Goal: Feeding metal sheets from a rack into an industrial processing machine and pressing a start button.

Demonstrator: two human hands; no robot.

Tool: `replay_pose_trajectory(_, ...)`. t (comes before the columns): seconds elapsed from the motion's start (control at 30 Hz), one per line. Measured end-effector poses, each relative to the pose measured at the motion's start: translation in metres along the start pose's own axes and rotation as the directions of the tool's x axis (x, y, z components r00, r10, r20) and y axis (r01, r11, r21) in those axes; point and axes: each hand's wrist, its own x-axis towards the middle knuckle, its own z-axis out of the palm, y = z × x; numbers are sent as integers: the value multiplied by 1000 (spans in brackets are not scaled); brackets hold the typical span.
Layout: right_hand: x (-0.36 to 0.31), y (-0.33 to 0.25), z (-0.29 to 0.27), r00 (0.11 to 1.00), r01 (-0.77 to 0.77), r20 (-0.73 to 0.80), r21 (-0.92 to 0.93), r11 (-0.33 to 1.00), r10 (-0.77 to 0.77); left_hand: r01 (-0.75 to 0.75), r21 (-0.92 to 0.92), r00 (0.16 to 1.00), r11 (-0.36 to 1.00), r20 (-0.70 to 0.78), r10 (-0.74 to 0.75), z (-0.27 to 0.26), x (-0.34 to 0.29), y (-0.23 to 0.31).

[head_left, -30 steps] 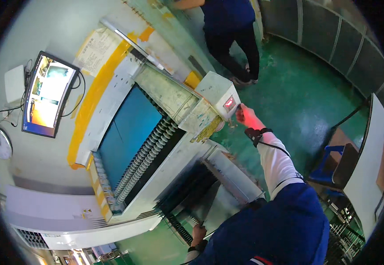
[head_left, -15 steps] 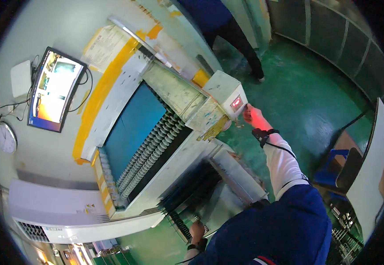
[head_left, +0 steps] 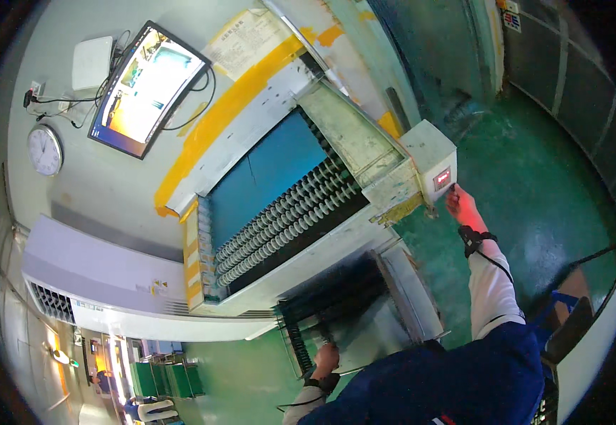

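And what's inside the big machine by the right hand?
Inside the machine, I see rows of ringed rollers and a flat blue surface. Whatever is behind that surface or underneath the rollers is covered, so I can't tell.

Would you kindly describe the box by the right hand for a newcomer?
Find the machine with ridged rollers. At its right end, beside the right hand, sits a pale box. A red display sets it apart from nearby panels.
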Motion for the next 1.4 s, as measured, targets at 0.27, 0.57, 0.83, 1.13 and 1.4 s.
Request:
replay_pose_trajectory(0.27,17,4,-7,1000,0,11,-54,999,1,-11,86,999,996,49,7,4,9,14)
replay_pose_trajectory(0.57,22,-7,-13,1000,-20,-21,-36,999,19,-164,43,986,985,48,162,6,19,16)
replay_pose_trajectory(0.83,20,-11,-13,999,-15,-48,-21,1000,14,-125,51,992,991,19,124,5,17,26)
replay_pose_trajectory(1.13,30,-7,-19,997,9,-77,-36,999,-12,-127,74,990,989,66,122,0,19,31)
replay_pose_trajectory(1.4,31,-6,-19,996,12,-91,-50,999,-17,-100,73,993,992,71,95,-1,16,33)
